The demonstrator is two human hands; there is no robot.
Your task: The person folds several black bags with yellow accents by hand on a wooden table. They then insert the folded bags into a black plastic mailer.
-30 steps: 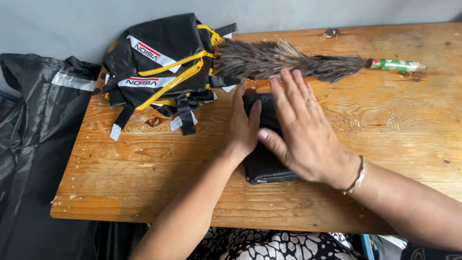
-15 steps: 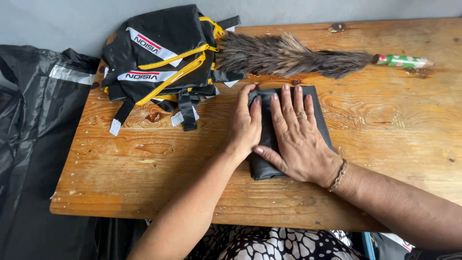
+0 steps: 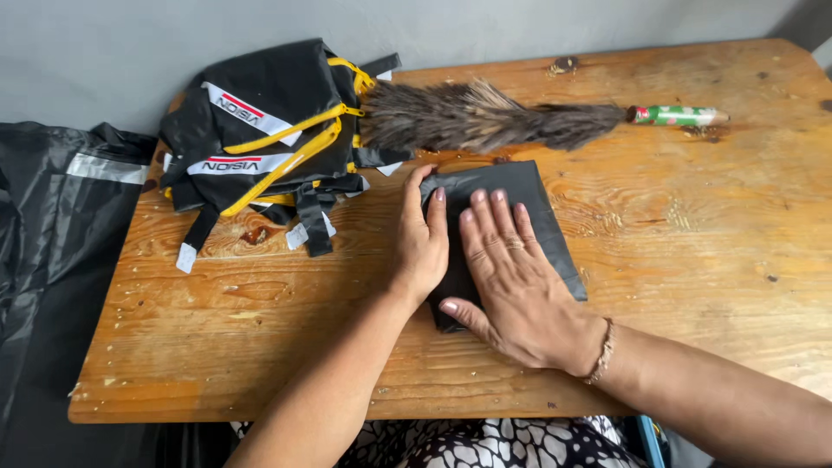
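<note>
Both hands had shifted up the folded black cloth [image 3: 537, 208], just below the feather duster [image 3: 485, 121]: right hand [image 3: 511, 277] and left hand [image 3: 422, 247] pressed flat, fingers spread, gripping nothing, so the fold looked nearly smoothed.

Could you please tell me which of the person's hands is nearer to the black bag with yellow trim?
Left. The left hand presses the left edge of the folded black sheet, just right of the black bag with yellow trim. The right hand lies flat on the sheet, farther right.
</note>
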